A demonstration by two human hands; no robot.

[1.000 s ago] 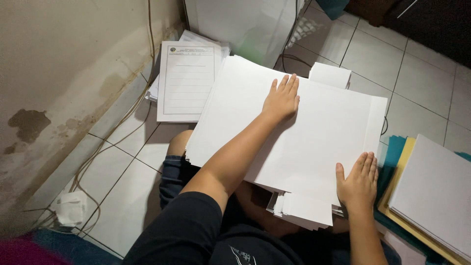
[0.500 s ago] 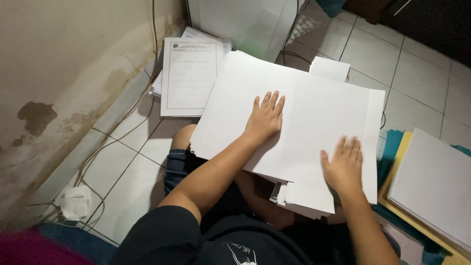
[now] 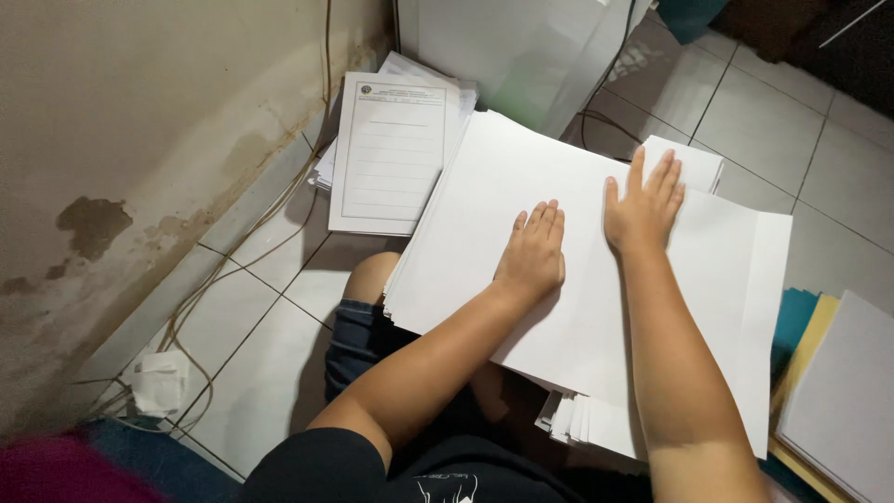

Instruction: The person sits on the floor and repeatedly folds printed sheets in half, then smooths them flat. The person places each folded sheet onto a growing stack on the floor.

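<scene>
A thick stack of large blank white sheets (image 3: 521, 177) rests across my lap, its edges fanned at the lower right. My left hand (image 3: 533, 251) lies flat on the top sheet near the middle, fingers together and pointing away from me. My right hand (image 3: 643, 205) is pressed flat just to its right, fingers spread, its fingertips reaching a smaller white stack (image 3: 697, 160) at the far edge. Neither hand grips anything.
A pile of printed forms (image 3: 391, 154) lies on the tiled floor by the stained wall (image 3: 112, 168). Cables (image 3: 223, 270) run along the wall base. A white appliance or box (image 3: 503, 47) stands ahead. Coloured sheets and another white stack (image 3: 838, 391) sit at the right.
My right hand has moved from the near right edge of the stack up to the far side beside the left hand. The left hand slid back toward the stack's middle.
</scene>
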